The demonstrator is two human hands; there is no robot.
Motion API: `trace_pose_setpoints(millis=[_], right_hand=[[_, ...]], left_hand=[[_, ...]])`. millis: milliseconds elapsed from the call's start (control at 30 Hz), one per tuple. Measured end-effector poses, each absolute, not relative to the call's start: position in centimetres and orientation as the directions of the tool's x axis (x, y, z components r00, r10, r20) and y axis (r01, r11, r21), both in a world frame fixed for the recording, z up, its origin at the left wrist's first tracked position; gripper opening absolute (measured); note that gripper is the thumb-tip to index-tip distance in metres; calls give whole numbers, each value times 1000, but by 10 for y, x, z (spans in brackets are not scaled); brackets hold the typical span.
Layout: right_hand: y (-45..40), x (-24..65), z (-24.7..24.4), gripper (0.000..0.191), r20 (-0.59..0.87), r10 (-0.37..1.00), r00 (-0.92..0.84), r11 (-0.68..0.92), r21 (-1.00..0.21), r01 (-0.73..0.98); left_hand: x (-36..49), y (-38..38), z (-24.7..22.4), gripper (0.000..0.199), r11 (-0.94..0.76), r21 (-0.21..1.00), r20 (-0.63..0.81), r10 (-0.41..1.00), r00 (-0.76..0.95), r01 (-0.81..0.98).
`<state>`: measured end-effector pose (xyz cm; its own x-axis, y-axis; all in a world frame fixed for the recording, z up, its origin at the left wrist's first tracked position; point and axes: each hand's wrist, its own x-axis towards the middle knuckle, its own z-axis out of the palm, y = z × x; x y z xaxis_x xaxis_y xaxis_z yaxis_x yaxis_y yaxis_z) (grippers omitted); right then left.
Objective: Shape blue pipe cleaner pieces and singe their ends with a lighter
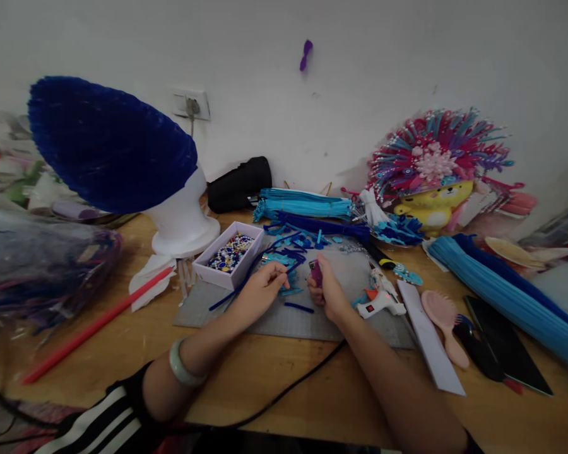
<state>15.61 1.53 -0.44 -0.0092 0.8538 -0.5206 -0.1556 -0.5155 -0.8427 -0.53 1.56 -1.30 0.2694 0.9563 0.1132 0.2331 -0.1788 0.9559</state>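
Observation:
My right hand [329, 291] is wrapped round a small purple lighter [316, 272] above the grey mat [265, 323]. To its left, my left hand [264, 289] has its fingers pinched together; anything between them is too small to make out. Cut blue and turquoise chenille pieces [291, 255] lie just behind both hands. One short dark blue piece [299, 307] rests on the mat between them. Beside my left hand stands a white box [215, 277] of mixed beads.
A white foam head [182, 214] bears a big dark blue headpiece [108, 148] at the left. A glue gun [381, 304], pink brush [445, 318] and chenille bundles [506, 290] lie right. A black cable [284, 392] crosses the front; a red stick [99, 325] lies left.

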Motion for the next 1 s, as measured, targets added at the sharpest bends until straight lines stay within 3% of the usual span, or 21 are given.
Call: trace_pose_setpoints(millis=[533, 1000], right_hand=[[25, 163, -27, 59, -510, 860, -30, -509, -851, -127], [16, 154, -4, 58, -525, 851, -8, -523, -846, -105]], left_hand=[[-4, 12, -12, 14, -212, 938, 124, 944, 307, 273], [-6, 13, -14, 10, -220, 944, 131, 934, 331, 246]])
